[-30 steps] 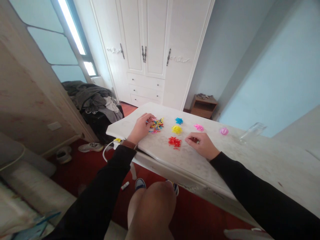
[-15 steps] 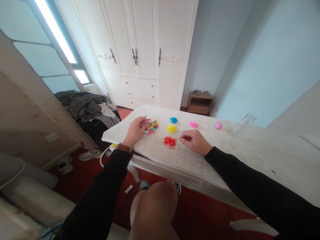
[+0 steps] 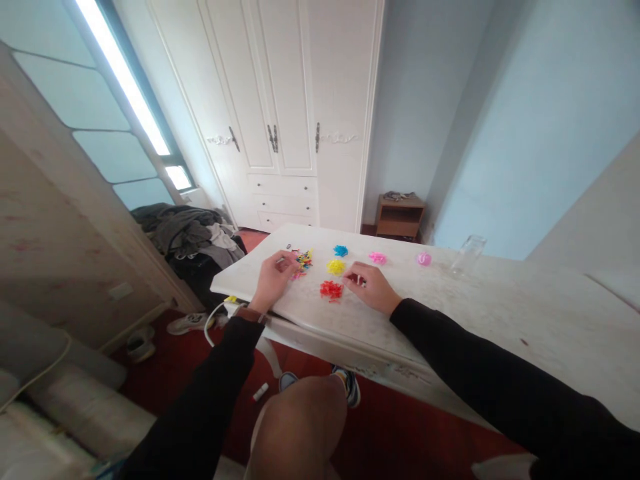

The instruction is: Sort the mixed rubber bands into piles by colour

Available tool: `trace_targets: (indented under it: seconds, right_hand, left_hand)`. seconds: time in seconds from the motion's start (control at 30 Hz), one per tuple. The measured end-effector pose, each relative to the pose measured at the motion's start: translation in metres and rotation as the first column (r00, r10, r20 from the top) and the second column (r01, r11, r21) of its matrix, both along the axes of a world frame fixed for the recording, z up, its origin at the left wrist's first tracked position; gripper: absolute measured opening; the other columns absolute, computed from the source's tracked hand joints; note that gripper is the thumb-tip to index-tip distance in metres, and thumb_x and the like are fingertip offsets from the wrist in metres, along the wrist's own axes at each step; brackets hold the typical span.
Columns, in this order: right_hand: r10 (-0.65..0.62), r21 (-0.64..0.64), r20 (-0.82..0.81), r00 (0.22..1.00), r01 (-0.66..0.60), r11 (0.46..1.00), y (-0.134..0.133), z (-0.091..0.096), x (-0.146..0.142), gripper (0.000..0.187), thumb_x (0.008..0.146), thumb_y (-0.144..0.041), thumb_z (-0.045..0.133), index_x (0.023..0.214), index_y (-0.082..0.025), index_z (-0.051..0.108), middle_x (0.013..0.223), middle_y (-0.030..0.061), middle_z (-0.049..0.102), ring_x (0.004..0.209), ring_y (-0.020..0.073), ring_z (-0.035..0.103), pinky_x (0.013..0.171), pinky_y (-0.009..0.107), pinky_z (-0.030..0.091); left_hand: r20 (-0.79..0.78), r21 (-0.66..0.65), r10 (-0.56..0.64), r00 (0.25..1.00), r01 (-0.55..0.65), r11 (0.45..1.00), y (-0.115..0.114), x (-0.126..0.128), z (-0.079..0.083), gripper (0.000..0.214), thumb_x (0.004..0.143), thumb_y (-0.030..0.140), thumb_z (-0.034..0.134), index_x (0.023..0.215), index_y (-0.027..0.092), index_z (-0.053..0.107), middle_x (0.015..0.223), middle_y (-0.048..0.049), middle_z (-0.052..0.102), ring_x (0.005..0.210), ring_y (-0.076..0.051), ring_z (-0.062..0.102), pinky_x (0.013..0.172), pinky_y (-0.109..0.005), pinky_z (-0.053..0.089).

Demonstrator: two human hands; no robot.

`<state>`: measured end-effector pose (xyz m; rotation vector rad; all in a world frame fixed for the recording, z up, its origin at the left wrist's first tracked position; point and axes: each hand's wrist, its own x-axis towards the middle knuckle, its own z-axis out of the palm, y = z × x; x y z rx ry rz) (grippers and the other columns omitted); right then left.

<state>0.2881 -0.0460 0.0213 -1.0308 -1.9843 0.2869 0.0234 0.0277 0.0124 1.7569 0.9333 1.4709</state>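
Note:
My left hand (image 3: 273, 279) is at the near left side of a mixed pile of small coloured band-like pieces (image 3: 303, 260), with its thumb and fingertips pinched together. Whatever lies between them is too small to make out. My right hand (image 3: 374, 287) is just right of a yellow pile (image 3: 335, 267) and a red pile (image 3: 331, 290), its fingers curled and thumb pressed in; their contents cannot be made out. Behind the yellow pile lies a blue pile (image 3: 341, 251). A pink pile (image 3: 378, 258) sits farther right, beyond my right hand.
The white table (image 3: 430, 320) carries a round pink-purple item (image 3: 423, 259) and a clear glass (image 3: 468, 255) toward the right. A white wardrobe (image 3: 285, 87) and a small wooden cabinet (image 3: 400, 217) stand behind. Dark clothes (image 3: 190, 233) are heaped at the left.
The view has shifted a little. My right hand has moved left, closer to the yellow pile. My left hand has drawn slightly back from the mixed pile, showing a dark ring at its far edge.

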Motion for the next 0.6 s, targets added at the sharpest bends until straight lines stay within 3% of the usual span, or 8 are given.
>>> trace_targets:
  seconds: [0.1, 0.23, 0.6]
  right_hand:
    - [0.024, 0.066, -0.018, 1.000, -0.023, 0.998, 0.004, -0.005, -0.006, 0.005, 0.092, -0.020, 0.066, 0.091, -0.020, 0.071, 0.089, 0.0045, 0.067, 0.082, 0.0183, 0.063, 0.076, 0.031, 0.050]
    - [0.062, 0.079, -0.001, 0.998, -0.062, 0.995, 0.009, -0.010, -0.007, 0.007, 0.092, -0.020, 0.069, 0.098, -0.021, 0.072, 0.094, 0.0057, 0.070, 0.088, 0.0208, 0.065, 0.083, 0.036, 0.052]
    - [0.114, 0.070, 0.033, 0.993, -0.117, 0.991, 0.006, -0.003, -0.005, 0.008, 0.093, -0.019, 0.070, 0.087, -0.022, 0.074, 0.083, 0.0034, 0.070, 0.085, 0.0202, 0.065, 0.080, 0.036, 0.051]
  left_hand:
    - [0.061, -0.064, -0.156, 0.986, 0.160, 0.985, -0.024, 0.024, 0.000, 0.023, 0.076, 0.030, 0.079, 0.090, 0.017, 0.065, 0.077, -0.0010, 0.068, 0.073, -0.017, 0.070, 0.072, -0.031, 0.060]
    - [0.040, -0.081, -0.230, 0.972, 0.232, 0.969, -0.039, 0.047, 0.001, 0.019, 0.078, 0.029, 0.080, 0.083, 0.017, 0.066, 0.086, -0.0032, 0.070, 0.074, -0.015, 0.068, 0.069, -0.027, 0.057]
    - [-0.024, -0.077, -0.293, 0.956, 0.290, 0.954, -0.044, 0.047, 0.000, 0.017, 0.080, 0.029, 0.079, 0.080, 0.015, 0.069, 0.081, -0.0034, 0.070, 0.073, -0.013, 0.065, 0.068, -0.024, 0.053]
